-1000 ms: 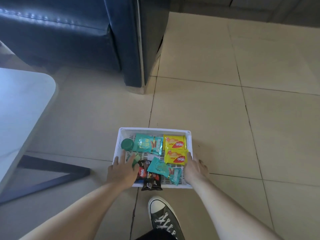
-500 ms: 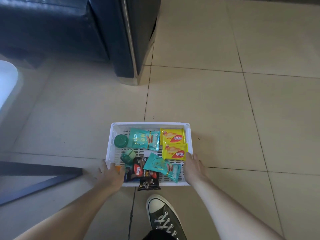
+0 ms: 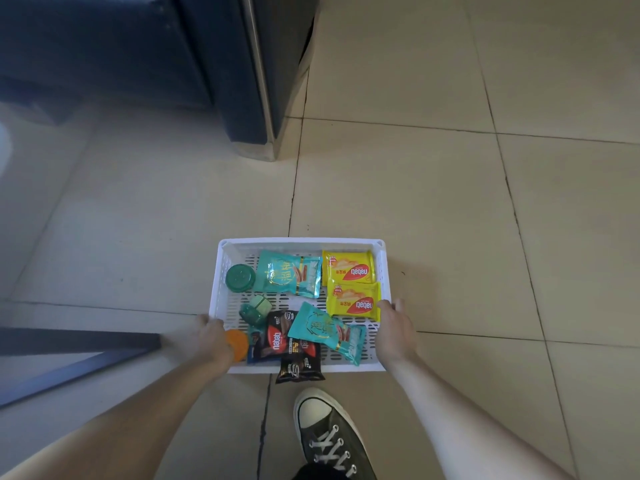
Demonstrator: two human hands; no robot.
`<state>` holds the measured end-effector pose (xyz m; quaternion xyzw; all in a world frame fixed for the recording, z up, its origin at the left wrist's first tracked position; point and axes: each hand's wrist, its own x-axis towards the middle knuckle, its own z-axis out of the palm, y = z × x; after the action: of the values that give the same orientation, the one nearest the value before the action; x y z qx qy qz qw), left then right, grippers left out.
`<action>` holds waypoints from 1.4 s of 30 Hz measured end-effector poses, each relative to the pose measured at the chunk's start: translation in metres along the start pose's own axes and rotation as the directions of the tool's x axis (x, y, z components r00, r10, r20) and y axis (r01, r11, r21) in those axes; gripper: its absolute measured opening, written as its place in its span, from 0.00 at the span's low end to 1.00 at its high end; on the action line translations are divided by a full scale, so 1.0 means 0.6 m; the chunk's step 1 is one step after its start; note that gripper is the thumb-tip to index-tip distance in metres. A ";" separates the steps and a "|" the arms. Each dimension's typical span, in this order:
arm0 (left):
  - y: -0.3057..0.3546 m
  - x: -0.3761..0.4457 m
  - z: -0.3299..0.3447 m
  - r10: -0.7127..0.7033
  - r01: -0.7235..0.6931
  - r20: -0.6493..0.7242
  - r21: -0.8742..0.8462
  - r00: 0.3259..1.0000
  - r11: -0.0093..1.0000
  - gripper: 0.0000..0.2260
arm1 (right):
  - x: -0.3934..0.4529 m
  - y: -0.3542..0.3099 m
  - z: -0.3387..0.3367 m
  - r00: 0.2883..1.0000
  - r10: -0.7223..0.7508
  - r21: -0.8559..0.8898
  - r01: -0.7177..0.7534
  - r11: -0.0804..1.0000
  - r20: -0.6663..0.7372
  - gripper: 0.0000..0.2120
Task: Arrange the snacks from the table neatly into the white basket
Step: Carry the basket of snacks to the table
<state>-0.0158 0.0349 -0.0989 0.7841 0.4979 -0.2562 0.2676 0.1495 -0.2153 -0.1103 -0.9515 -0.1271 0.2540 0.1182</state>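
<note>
The white basket (image 3: 301, 243) sits over the tiled floor, full of snacks. Two yellow wafer packs (image 3: 349, 270) lie at its right, a teal pack (image 3: 289, 278) at the back middle and another teal pack (image 3: 322, 329) near the front. A green round tub (image 3: 239, 278), a small green pack (image 3: 255, 309), an orange round snack (image 3: 237, 344) and dark chocolate packs (image 3: 273, 341) fill the left and front; one dark pack (image 3: 299, 370) hangs over the front rim. My left hand (image 3: 211, 337) grips the left rim. My right hand (image 3: 394, 329) grips the right rim.
A dark blue sofa (image 3: 138, 57) with a metal corner leg stands ahead on the left. A dark table frame bar (image 3: 79, 341) lies at the left near my left hand. My grey sneaker (image 3: 329, 434) is just behind the basket. Beige tiles spread to the right.
My left hand has moved from inside the basket among the snacks out to the left rim. The right hand stays on the right rim. The view has tilted down and closer.
</note>
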 end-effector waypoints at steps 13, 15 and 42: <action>0.012 -0.032 -0.063 0.087 -0.086 -0.122 0.017 0.989 0.996 0.23 | -0.017 -0.029 -0.100 0.992 -0.047 -0.043 0.042 0.998 -0.117 0.18; 0.022 -0.048 -0.085 0.112 -0.113 -0.150 0.003 0.982 0.994 0.23 | -0.024 -0.038 -0.128 0.988 -0.050 -0.049 0.043 0.998 -0.146 0.17; 0.027 -0.407 -0.445 0.219 -0.236 -0.449 0.018 0.866 0.972 0.18 | -0.238 -0.212 -0.493 0.893 -0.209 -0.163 0.156 0.974 -0.399 0.09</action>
<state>-0.0556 0.0523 0.2607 0.8699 0.4550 -0.0260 0.1887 0.1582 -0.1862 0.2408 -0.9730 -0.2039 0.0258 0.1054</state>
